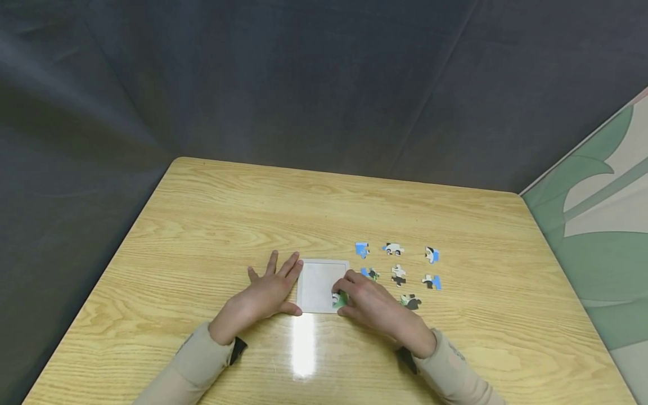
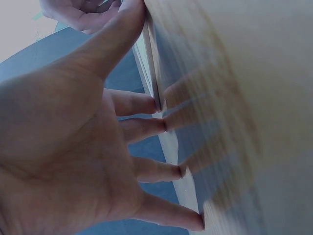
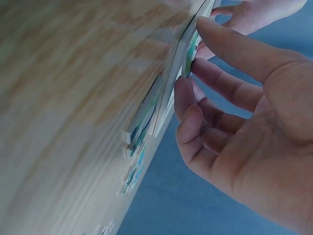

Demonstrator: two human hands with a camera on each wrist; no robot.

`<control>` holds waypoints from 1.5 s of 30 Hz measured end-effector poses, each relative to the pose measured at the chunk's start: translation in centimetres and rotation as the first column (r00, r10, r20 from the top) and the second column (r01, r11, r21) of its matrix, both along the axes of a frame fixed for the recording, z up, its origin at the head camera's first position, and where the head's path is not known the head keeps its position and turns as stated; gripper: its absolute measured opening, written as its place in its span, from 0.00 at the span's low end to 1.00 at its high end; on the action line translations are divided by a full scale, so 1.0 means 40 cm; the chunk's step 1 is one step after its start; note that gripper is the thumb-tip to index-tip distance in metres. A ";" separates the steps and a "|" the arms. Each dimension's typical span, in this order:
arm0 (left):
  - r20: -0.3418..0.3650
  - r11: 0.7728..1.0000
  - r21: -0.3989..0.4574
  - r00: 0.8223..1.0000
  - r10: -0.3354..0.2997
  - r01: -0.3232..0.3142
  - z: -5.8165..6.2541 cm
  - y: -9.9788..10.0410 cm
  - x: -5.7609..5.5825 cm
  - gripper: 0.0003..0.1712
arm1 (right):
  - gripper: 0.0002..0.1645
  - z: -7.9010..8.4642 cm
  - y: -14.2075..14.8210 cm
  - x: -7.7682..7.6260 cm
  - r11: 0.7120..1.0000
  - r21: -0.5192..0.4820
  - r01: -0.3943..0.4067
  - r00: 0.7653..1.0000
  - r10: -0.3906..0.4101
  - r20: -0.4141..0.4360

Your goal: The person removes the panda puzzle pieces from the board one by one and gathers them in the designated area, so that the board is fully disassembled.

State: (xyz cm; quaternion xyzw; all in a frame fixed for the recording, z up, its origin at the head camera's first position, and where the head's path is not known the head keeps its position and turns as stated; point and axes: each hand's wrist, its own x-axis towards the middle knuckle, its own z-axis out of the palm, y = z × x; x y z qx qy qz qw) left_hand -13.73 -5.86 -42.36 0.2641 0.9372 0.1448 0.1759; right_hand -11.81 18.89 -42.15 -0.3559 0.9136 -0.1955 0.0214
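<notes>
A square white puzzle tray (image 1: 316, 284) with a low rim lies on the table. My left hand (image 1: 264, 295) is spread along the tray's left side, with its thumb at the lower left corner. In the left wrist view, the straight fingers (image 2: 146, 166) reach down to the table surface. At the tray's lower right corner, my right hand (image 1: 372, 302) pinches a green and white jigsaw piece (image 1: 337, 300) between thumb and fingers. The right wrist view shows that piece (image 3: 190, 54) edge-on within the rim; its full outline is hidden.
Several loose jigsaw pieces lie right of the tray, among them a blue corner piece (image 1: 361, 250), a white and black piece (image 1: 398, 275) and a green and black piece (image 1: 411, 302). The wooden table (image 1: 228, 214) meets a dark curtain (image 1: 304, 84) behind.
</notes>
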 end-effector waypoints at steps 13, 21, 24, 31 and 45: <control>0.000 1.000 0.002 1.000 -0.001 0.001 -0.001 -0.002 0.002 0.56 | 0.20 0.000 0.001 0.000 1.000 0.013 -0.003 1.000 0.003 0.018; -0.011 1.000 0.006 1.000 -0.007 0.007 0.000 -0.004 0.001 0.56 | 0.21 0.002 0.003 0.002 1.000 0.016 0.001 0.999 -0.002 0.042; -0.012 1.000 0.010 1.000 -0.010 0.010 -0.003 -0.003 0.000 0.56 | 0.21 0.003 0.005 0.002 1.000 0.010 0.003 0.999 -0.004 0.050; -0.011 1.000 0.015 1.000 -0.007 0.008 -0.008 -0.002 -0.001 0.56 | 0.20 0.007 0.004 0.001 1.000 -0.005 0.015 0.997 -0.015 0.075; -0.005 1.000 -0.002 1.000 -0.006 0.006 -0.005 -0.001 -0.001 0.56 | 0.20 0.004 0.006 0.000 1.000 -0.008 0.002 1.000 -0.002 0.027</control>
